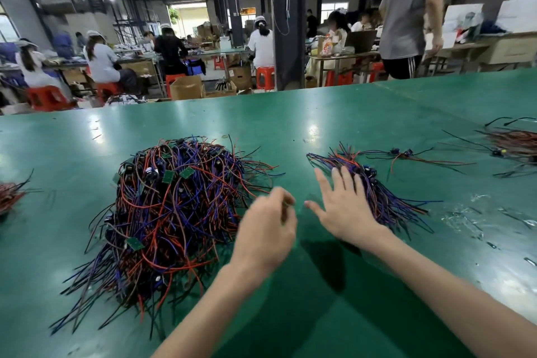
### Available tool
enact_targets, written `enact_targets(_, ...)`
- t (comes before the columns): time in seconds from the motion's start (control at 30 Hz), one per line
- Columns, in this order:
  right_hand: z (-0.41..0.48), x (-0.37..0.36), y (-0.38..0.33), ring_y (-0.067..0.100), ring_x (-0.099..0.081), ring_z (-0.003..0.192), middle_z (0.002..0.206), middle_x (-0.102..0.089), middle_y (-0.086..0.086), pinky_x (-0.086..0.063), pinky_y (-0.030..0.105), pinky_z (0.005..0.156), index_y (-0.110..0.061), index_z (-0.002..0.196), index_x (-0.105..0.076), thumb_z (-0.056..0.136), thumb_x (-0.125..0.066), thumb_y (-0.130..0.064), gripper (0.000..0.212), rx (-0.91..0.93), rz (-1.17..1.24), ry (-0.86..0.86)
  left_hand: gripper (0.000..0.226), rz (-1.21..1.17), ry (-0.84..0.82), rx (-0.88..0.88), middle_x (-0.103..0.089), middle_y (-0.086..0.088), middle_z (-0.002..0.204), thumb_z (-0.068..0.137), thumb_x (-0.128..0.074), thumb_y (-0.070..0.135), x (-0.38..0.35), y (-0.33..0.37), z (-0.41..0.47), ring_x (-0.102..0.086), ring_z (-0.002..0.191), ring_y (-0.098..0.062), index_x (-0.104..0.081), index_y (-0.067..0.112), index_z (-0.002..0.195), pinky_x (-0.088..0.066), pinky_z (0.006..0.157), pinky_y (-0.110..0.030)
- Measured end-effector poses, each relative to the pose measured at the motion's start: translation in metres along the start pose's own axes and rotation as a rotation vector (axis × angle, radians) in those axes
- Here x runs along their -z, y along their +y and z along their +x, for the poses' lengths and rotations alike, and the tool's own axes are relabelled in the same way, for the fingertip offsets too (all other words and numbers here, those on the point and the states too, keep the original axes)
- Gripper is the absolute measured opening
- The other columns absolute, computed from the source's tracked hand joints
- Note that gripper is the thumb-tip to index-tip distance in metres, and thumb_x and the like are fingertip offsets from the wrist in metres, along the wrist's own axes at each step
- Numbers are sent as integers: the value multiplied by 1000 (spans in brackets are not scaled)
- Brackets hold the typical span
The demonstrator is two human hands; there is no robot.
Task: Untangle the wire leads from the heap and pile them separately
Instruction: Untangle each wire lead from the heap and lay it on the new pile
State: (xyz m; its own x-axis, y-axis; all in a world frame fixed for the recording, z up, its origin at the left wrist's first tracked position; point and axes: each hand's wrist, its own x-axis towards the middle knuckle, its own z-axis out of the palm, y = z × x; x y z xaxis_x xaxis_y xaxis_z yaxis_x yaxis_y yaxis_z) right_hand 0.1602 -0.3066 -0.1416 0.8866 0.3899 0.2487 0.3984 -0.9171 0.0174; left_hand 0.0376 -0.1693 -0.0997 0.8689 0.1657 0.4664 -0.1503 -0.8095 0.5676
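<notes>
Single head view — looks forward and down, close over green table [319,113], workshop beyond.

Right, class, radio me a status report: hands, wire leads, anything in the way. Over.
Left hand curled beside tangled heap, grip unclear. Right hand open, fingers on sorted pile. Heap large, mostly unsorted. Only bare table between them.

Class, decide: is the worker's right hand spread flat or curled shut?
Spread flat: the right hand shows straight, splayed fingers, tips over the smaller wire pile.
</notes>
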Motion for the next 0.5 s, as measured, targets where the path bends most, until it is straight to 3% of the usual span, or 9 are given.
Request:
enact_targets(0.07,-7,-3,-6,31,2,146,158,-7,18,3,49,116,-22,152,4,95,-22,-60,73,21,-1,-44,15,82,236,-36,-66,-9,92,90,-55,10,25,-7,18,-54,88,-20,-64,12,101,-43,80,-26)
enact_targets(0.13,-10,-4,-6,31,3,146,158,-6,17,2,50,116,-23,152,2,96,-20,-60,71,0,36,-102,23,221,351,0,-63,-11,103,90,-53,8,54,-21,40,-45,98,-18,-63,11,111,-35,83,-22)
enact_targets(0.23,-7,-2,1,31,2,146,158,-5,17,0,50,116,-23,152,-1,96,-19,-60,70,-63,46,-142,39,483,292,238,-50,-18,123,91,-50,12,93,-47,69,-36,116,-29,-52,18,129,-32,94,-42)
enact_targets(0.33,-7,0,4,33,-4,145,157,-8,20,-2,47,117,-20,152,-9,96,-17,-61,70,-98,10,-171,41,619,116,463,-45,-22,133,93,-46,17,117,-73,83,-36,123,-36,-48,22,134,-30,101,-48)
enact_targets(0.4,-7,0,4,33,-6,145,156,-12,22,-3,47,117,-18,150,-16,96,-17,-61,69,-111,5,-186,33,623,84,476,-56,-19,124,93,-47,16,121,-86,84,-49,114,-37,-59,19,124,-39,99,-49)
enact_targets(0.5,-7,0,3,34,-7,145,154,-16,23,-3,47,116,-16,148,-22,96,-18,-59,67,-117,2,-190,28,598,198,393,-66,-15,110,88,-52,7,119,-90,81,-58,102,-38,-71,16,107,-49,88,-47)
